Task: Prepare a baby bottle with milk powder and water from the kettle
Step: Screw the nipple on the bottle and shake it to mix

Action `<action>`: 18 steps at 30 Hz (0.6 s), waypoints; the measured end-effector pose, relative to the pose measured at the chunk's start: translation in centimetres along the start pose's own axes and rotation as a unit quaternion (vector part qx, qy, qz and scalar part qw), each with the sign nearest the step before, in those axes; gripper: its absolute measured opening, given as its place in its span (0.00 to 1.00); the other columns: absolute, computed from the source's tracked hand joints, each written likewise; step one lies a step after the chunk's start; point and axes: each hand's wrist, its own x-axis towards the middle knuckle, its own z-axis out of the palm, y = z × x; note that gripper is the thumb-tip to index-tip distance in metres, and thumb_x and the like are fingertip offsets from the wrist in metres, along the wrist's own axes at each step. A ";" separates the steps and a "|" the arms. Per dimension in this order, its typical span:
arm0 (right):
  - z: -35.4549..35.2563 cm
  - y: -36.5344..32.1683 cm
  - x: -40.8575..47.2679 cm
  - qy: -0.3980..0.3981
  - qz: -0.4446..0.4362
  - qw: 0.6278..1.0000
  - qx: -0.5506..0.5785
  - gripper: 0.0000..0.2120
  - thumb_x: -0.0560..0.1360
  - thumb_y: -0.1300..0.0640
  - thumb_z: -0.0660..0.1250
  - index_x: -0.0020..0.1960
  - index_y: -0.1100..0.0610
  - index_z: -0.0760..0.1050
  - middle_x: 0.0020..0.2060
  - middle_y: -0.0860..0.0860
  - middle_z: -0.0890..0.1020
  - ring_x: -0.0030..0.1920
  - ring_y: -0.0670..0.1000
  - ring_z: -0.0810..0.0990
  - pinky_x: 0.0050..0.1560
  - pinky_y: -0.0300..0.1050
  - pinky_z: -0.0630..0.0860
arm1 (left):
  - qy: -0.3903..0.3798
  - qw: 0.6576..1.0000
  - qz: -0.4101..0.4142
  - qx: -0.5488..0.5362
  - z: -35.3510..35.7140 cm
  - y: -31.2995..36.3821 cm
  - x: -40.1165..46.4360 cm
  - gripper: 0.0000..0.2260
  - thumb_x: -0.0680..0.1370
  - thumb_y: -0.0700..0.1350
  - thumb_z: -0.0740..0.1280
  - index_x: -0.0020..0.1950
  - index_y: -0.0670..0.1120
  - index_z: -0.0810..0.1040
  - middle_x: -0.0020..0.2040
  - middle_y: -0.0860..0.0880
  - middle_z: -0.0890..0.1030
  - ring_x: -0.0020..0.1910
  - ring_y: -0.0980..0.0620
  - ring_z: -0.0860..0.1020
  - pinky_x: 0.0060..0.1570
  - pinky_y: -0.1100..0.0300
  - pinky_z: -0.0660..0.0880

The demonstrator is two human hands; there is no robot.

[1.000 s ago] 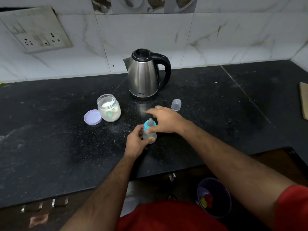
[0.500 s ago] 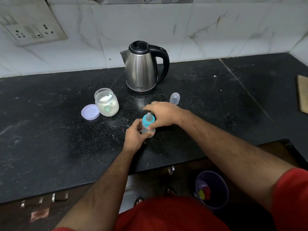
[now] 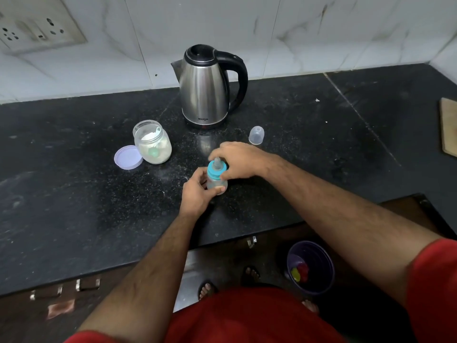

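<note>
Gripping baby bottle (image 3: 217, 180) body with left hand (image 3: 197, 191), upright on countertop (image 3: 74, 194) before kettle (image 3: 206, 87). Pinching teal collar (image 3: 214, 170) with right hand (image 3: 237, 160), as half a second ago. Probably unscrewing; bottle looking empty.

A black speckled tabletop (image 3: 74, 194) is stretching across the scene, meeting a white marbled tile wall (image 3: 321, 28) at the far side. A socket plate (image 3: 37, 23) is sitting on the wall at far left. A wooden board (image 3: 448, 127) is lying at the tabletop's right edge. On the floor near right, a purple bucket (image 3: 321, 258) is holding colourful items.
</note>
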 end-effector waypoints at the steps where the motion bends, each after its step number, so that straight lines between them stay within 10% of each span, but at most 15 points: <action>1: 0.1 -0.1 0.0 0.015 0.009 1.000 -0.007 0.20 0.69 0.44 0.73 0.57 0.52 0.77 0.46 0.46 0.76 0.51 0.51 0.78 0.49 0.50 0.76 | 0.000 1.000 -0.001 -0.001 0.0 0.0 0.0 0.22 0.67 0.38 0.79 0.55 0.54 0.76 0.53 0.54 0.84 0.53 0.61 0.82 0.53 0.69 0.76; 6: 1.6 -0.6 0.2 0.077 0.090 0.991 -0.056 0.32 0.63 0.25 0.67 0.46 0.54 0.75 0.40 0.49 0.80 0.43 0.54 0.79 0.37 0.46 0.68 | 0.006 1.000 -0.003 0.004 0.0 0.0 -0.2 0.21 0.68 0.38 0.79 0.56 0.51 0.77 0.49 0.56 0.84 0.48 0.63 0.82 0.49 0.70 0.77; 11: 0.5 0.0 0.1 0.002 0.005 1.000 0.024 0.29 0.68 0.46 0.75 0.67 0.49 0.73 0.53 0.48 0.76 0.56 0.50 0.77 0.50 0.47 0.73 | 0.004 1.000 -0.002 0.011 0.2 0.0 -0.1 0.23 0.67 0.39 0.80 0.58 0.50 0.76 0.54 0.54 0.83 0.53 0.62 0.81 0.54 0.68 0.76; 14: 0.7 0.0 0.2 0.048 0.022 0.999 -0.005 0.16 0.67 0.44 0.75 0.50 0.50 0.77 0.41 0.44 0.75 0.49 0.51 0.79 0.41 0.45 0.68 | 0.010 1.000 -0.002 0.010 0.2 -0.1 -0.1 0.22 0.67 0.38 0.80 0.58 0.49 0.76 0.53 0.54 0.83 0.52 0.62 0.81 0.53 0.69 0.76; 18: 1.1 -0.4 0.6 0.077 0.036 0.994 -0.076 0.24 0.65 0.32 0.71 0.42 0.51 0.71 0.36 0.47 0.75 0.41 0.52 0.77 0.37 0.46 0.66 | 0.007 1.000 -0.004 0.011 0.1 0.0 -0.2 0.22 0.68 0.38 0.79 0.57 0.49 0.76 0.53 0.55 0.83 0.52 0.63 0.81 0.51 0.71 0.76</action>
